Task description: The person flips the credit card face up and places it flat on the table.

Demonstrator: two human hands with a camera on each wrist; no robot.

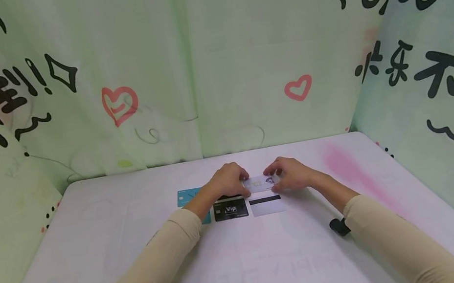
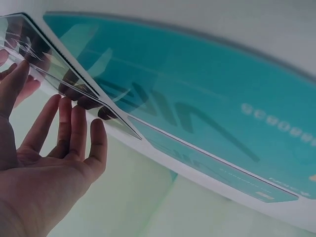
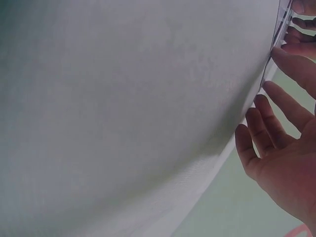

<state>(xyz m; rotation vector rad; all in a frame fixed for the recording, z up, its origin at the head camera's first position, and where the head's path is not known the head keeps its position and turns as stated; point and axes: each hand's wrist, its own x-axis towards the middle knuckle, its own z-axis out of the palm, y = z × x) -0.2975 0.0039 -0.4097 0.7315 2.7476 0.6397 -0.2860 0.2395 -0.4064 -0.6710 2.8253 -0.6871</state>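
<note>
A pale card [image 1: 258, 184] lies at the right end of the back row of cards. At its left end my left hand [image 1: 229, 181] holds the corners between thumb and a finger. My right hand [image 1: 294, 173] does the same at the right end. In front of it lies a pale card with a dark stripe [image 1: 268, 208]. Beside that one is a black VIP card [image 1: 231, 211]; another dark card behind it is mostly covered by my left hand. Blue cards lie further left, the rear one [image 1: 186, 196] partly hidden by my forearm. The left wrist view shows a blue card [image 2: 168, 89] close up.
The cards lie on a white table [image 1: 247, 267] with a pink smear at right. Pale green printed curtains [image 1: 236, 61] stand behind and on both sides. A black object [image 1: 339, 227] sits at the right sleeve cuff.
</note>
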